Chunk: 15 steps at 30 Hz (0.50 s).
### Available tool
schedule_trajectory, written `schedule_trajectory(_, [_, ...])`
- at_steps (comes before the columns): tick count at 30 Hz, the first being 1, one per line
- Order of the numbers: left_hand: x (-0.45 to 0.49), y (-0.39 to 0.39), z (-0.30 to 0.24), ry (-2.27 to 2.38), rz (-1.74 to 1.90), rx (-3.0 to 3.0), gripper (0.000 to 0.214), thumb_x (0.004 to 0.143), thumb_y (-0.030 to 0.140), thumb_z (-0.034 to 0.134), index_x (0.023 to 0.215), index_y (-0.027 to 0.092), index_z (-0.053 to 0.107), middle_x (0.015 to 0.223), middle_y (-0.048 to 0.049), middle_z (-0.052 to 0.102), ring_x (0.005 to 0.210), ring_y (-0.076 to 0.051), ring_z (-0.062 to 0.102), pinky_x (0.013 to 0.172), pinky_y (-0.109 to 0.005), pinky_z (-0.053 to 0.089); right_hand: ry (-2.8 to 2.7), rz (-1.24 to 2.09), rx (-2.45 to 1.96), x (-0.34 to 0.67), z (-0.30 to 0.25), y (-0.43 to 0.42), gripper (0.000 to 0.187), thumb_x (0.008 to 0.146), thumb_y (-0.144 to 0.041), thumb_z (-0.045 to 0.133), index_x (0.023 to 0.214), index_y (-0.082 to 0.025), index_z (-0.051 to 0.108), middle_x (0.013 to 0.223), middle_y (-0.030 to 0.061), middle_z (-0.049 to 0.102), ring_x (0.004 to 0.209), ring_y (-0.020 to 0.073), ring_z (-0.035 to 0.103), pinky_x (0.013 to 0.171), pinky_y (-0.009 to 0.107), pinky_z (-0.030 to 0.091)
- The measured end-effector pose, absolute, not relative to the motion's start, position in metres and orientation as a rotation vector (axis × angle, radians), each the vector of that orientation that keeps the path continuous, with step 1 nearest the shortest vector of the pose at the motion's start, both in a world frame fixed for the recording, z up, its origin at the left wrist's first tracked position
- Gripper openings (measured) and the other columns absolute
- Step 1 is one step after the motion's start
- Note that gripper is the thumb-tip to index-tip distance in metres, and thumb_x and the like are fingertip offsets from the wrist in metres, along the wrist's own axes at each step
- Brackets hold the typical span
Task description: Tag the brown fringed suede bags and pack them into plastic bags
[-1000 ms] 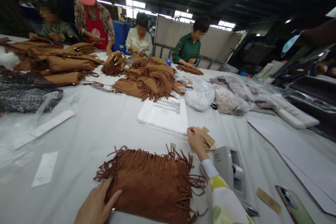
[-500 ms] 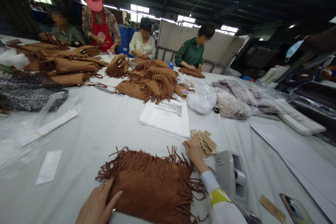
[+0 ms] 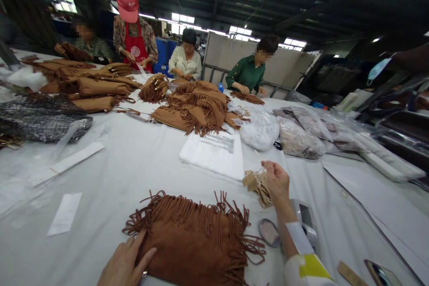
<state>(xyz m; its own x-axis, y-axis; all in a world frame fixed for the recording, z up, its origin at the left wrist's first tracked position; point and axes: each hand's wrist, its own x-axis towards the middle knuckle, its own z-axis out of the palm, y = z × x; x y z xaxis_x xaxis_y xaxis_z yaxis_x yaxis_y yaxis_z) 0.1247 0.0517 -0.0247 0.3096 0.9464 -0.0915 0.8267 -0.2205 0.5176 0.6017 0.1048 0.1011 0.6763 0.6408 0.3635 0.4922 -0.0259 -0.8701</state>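
Note:
A brown fringed suede-like bag (image 3: 191,248) lies flat in front of me, its fringe along the far edge and down the sides. My left hand (image 3: 124,259) rests at the bag's left edge, thumb and fingers spread, a ring on one finger. Further right, my right hand (image 3: 277,183) is raised above a small pile of tan hang tags (image 3: 256,183). Its fingertips pinch a thin white tag string, and the palm side is partly hidden. Beside that forearm lies a round dish (image 3: 268,232) with a pale middle, near a grey tape dispenser (image 3: 306,219) that my arm partly covers.
Folded white printed bags (image 3: 214,154) lie beyond the fringed bag. Brown bags (image 3: 197,103) are heaped behind them, with plastic-wrapped bundles (image 3: 298,138) to the right. A phone (image 3: 382,272) lies at lower right. Several co-workers handle things across the table (image 3: 134,165).
My right hand has moved right and up from beside the tags, now pinching string above them. The round dish has come into sight. My left hand stays on the bag.

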Motion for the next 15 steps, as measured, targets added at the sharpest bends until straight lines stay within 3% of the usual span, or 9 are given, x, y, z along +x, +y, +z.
schedule_trajectory(5, [0.124,0.051,-0.029,1.585,0.352,2.1,0.052,0.083,0.051,0.046,0.125,0.021,0.053,0.12,-0.0118,0.064,0.103,-0.031,0.062,0.088,-0.043,0.05,-0.857,0.207,-1.48,0.606,0.14,0.106,0.045,0.073,-0.059,0.061,0.087,-0.017,0.063,0.086,0.0056,0.069,0.078,0.0168,0.062,0.072,0.031,0.049])
schedule_trajectory(11, [0.125,0.051,-0.031,1.594,0.347,2.075,0.055,0.082,0.053,0.044,0.124,0.018,0.053,0.12,-0.0127,0.065,0.104,-0.031,0.063,0.09,-0.043,0.05,-0.813,0.25,-1.479,0.599,0.151,0.094,0.039,0.062,-0.047,0.077,0.083,-0.015,0.068,0.076,0.0026,0.068,0.072,0.015,0.06,0.073,0.03,0.049])
schedule_trajectory(15, [0.121,0.053,-0.037,1.558,0.367,2.081,0.052,0.081,0.051,0.046,0.122,0.021,0.056,0.12,-0.0115,0.065,0.107,-0.032,0.062,0.093,-0.044,0.05,-0.758,0.261,-1.448,0.595,0.159,0.085,0.041,0.061,-0.052,0.077,0.08,-0.016,0.066,0.075,0.0022,0.067,0.07,0.015,0.061,0.069,0.029,0.051])
